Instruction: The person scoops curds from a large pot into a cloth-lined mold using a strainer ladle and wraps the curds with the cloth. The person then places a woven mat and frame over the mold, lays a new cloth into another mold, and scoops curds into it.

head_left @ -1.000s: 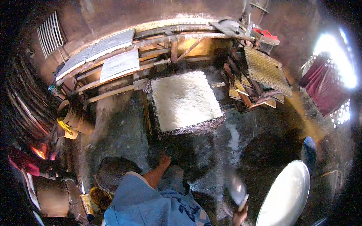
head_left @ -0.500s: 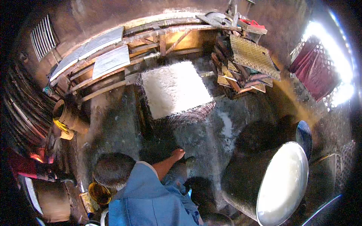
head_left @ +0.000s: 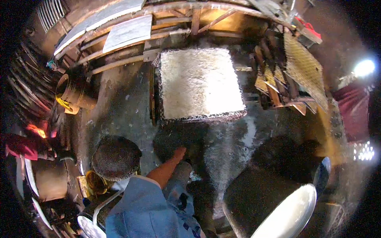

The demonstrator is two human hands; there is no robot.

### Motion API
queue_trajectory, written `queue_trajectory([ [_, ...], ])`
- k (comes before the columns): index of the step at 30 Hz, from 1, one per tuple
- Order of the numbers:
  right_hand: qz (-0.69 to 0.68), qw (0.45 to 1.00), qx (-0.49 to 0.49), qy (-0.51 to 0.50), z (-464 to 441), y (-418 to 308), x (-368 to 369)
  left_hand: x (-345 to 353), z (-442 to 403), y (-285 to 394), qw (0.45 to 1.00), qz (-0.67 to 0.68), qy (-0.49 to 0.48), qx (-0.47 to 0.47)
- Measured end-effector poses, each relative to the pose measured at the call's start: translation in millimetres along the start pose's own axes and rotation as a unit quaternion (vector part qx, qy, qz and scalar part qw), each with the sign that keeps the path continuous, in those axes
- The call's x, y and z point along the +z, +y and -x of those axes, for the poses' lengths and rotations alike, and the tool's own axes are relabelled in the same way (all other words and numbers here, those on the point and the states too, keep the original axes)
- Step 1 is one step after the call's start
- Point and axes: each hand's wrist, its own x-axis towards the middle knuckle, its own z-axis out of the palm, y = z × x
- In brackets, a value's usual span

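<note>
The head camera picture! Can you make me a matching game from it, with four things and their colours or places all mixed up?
Things:
1. white slab
2. fire
3. shirt
4. curtain

Clues:
A. blue
B. glowing, far left
C. dark red, far right
D. square, upper middle

Pairs: 1-D, 2-B, 3-A, 4-C
</note>
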Motion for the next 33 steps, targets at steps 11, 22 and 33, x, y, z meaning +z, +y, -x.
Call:
queue_trajectory([
  [11, 0.024, 0.994, 0.096, -0.054, -246, -69, -53, 62, -215, 11, 0.835, 0.527, 0.069, -0.142],
  [22, -0.134, 0.984, 0.092, -0.079, -465, -74, 63, 78, -202, 25, 0.684, 0.716, 0.086, -0.112],
  [33, -0.399, 0.913, 0.024, 0.076, -498, -71, 82, 1, 9, 145, 0.524, 0.840, 0.125, -0.062],
])
